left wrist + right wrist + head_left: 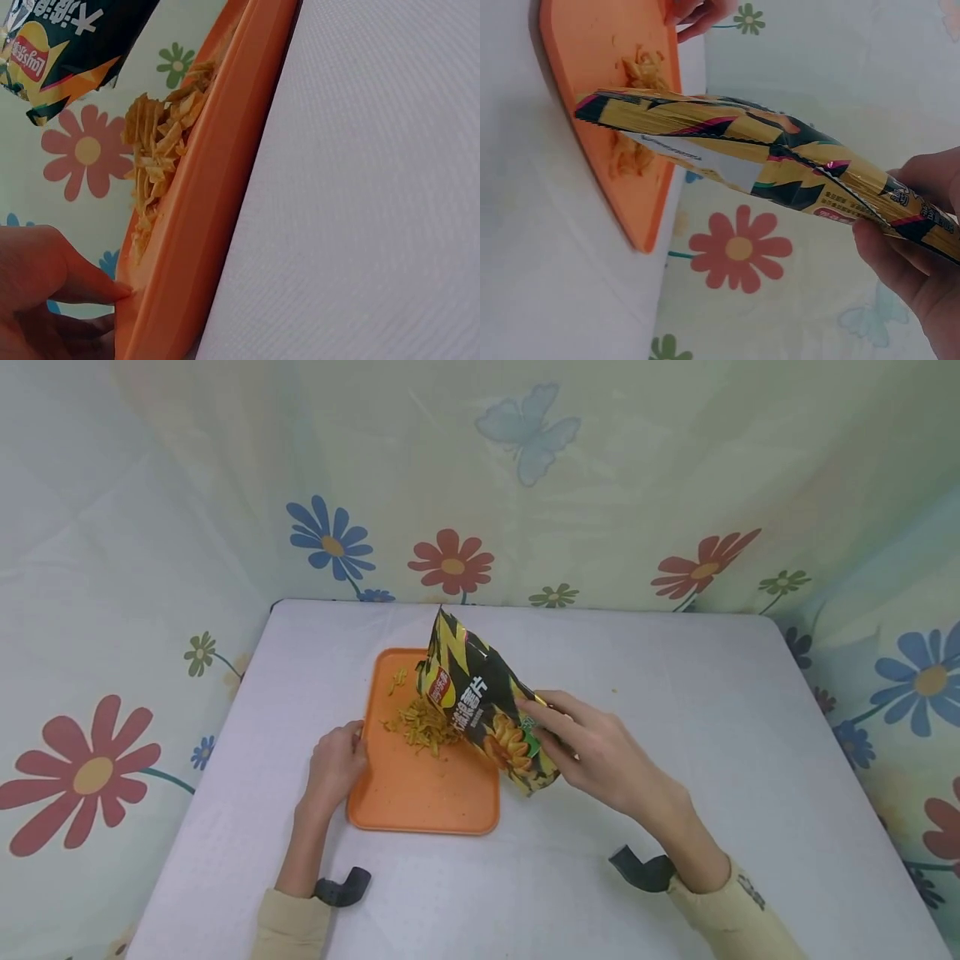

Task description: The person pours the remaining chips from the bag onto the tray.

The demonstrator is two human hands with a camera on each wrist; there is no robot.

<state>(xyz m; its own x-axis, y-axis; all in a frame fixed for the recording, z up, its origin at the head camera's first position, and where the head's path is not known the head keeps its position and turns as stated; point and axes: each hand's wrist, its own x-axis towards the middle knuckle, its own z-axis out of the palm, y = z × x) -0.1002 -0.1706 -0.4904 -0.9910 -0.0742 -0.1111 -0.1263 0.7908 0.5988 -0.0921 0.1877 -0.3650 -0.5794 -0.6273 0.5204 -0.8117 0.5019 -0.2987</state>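
Note:
A black and yellow bag of potato chips (480, 710) is tilted over an orange tray (420, 797), its lower-right end gripped by my right hand (600, 747). In the right wrist view the thumb and fingers pinch the bag (772, 161) from both sides. Broken, strip-like chips (427, 725) lie in a loose heap on the tray, partly covered by the bag. At the tray's left edge, my left hand (335, 764) pinches the rim. The left wrist view has the thumb on top of that rim, with the other fingers partly hidden.
A white cloth-covered table (712, 718) extends around the tray. One small crumb (615, 691) lies right of the bag. Dark wrist-worn pieces (343, 887) sit at both sleeve cuffs. Behind the table's far edge hangs a flowered curtain (600, 527).

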